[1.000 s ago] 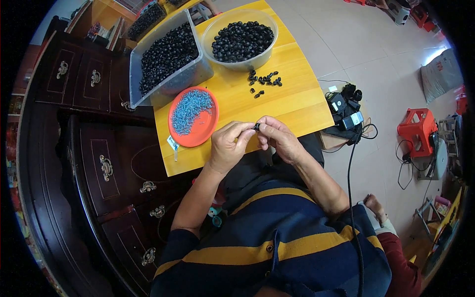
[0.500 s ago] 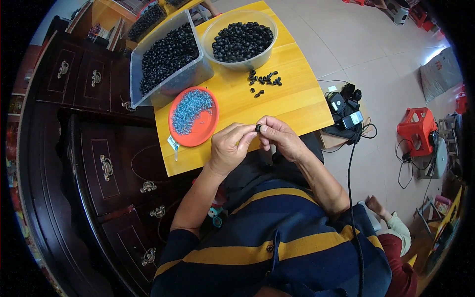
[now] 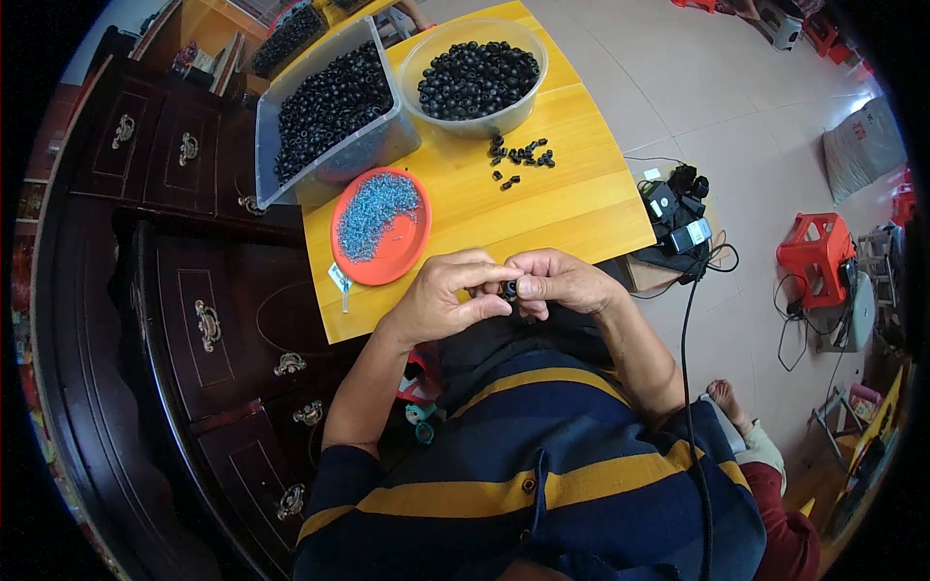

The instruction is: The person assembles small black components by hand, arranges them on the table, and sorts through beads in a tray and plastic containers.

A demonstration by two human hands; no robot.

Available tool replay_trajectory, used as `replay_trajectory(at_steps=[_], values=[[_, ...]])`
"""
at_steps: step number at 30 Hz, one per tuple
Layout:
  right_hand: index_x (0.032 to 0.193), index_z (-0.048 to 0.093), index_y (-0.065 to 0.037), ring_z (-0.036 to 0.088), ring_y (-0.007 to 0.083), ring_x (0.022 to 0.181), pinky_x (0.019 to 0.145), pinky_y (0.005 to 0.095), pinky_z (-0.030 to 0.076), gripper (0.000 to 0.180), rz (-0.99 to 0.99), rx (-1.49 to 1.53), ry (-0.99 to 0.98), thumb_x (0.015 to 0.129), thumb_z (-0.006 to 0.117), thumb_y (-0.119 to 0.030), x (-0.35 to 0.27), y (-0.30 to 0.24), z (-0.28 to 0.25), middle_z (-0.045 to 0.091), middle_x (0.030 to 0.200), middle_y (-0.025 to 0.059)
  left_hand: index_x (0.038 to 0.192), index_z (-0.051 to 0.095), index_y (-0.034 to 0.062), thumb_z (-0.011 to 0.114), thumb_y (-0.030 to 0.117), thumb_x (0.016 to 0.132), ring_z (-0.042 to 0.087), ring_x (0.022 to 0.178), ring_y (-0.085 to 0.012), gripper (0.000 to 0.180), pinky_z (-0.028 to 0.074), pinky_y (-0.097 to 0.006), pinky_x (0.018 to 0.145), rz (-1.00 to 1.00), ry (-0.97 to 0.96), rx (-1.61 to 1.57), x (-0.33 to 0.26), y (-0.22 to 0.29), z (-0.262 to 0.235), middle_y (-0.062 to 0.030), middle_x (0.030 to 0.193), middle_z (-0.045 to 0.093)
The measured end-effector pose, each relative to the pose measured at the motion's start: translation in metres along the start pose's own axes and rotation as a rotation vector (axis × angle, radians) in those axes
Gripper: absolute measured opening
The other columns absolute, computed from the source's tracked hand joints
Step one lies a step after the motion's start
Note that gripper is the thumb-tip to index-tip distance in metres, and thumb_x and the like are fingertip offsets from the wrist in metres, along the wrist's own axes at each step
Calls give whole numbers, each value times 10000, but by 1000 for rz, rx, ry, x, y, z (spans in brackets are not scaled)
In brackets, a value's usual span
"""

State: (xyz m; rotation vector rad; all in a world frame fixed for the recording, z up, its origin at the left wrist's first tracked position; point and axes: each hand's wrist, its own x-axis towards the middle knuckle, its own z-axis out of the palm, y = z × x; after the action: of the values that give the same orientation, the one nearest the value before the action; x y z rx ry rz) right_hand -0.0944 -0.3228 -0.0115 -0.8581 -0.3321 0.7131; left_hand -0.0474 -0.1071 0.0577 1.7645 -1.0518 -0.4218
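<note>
Just beyond my lap, both hands meet at a small black ring-shaped part. My right hand pinches it between thumb and fingers. The thumb and forefinger of my left hand close around its other side, partly covering it. To the left of the hands, an orange-red plate on the yellow table carries a heap of tiny blue-silver pieces, too small to name. Several loose black parts lie farther back on the table.
A rectangular clear bin and a round clear tub full of black parts stand at the back. Dark wooden drawers line the left side. A cable hangs at my right. Devices and a red stool are beyond.
Both hands have come slightly nearer to my body with the black part. The left thumb and forefinger have spread wider around it.
</note>
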Motion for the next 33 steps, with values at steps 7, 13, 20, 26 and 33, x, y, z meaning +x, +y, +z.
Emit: replay_trajectory(at_steps=[7,13,20,26,33], values=[[981,650,-49,516,64,615,651,226,446,309,-94,106,168,949,661,-357,8,13,5,592,751,-18,1063,687,10,792,65,768,587,663,-162,318,474,-284,589,-29,167,131,-1,4,11,-62,772,583],[985,641,-29,525,76,575,625,233,467,348,-103,76,206,943,662,-374,6,10,6,588,691,-7,1097,672,12,784,63,777,594,667,-164,343,492,-288,596,-3,214,231,-1,6,18,-66,774,576],[1022,664,-23,512,58,592,557,212,421,350,-69,55,91,920,697,-356,-2,-8,11,607,743,-15,1152,658,54,786,120,766,635,685,-249,412,515,-346,602,105,149,283,1,15,15,-98,811,604],[906,641,-54,525,60,551,544,205,413,308,-132,140,163,922,696,-357,2,5,15,599,655,-8,1165,646,29,777,142,771,635,680,-267,430,510,-362,577,167,206,327,0,15,16,-100,811,602],[873,630,-75,541,61,546,559,202,435,302,-167,190,171,902,718,-362,2,0,25,604,651,-15,1147,635,8,766,132,780,631,661,-261,409,498,-360,550,217,259,465,2,28,18,-98,809,599]])
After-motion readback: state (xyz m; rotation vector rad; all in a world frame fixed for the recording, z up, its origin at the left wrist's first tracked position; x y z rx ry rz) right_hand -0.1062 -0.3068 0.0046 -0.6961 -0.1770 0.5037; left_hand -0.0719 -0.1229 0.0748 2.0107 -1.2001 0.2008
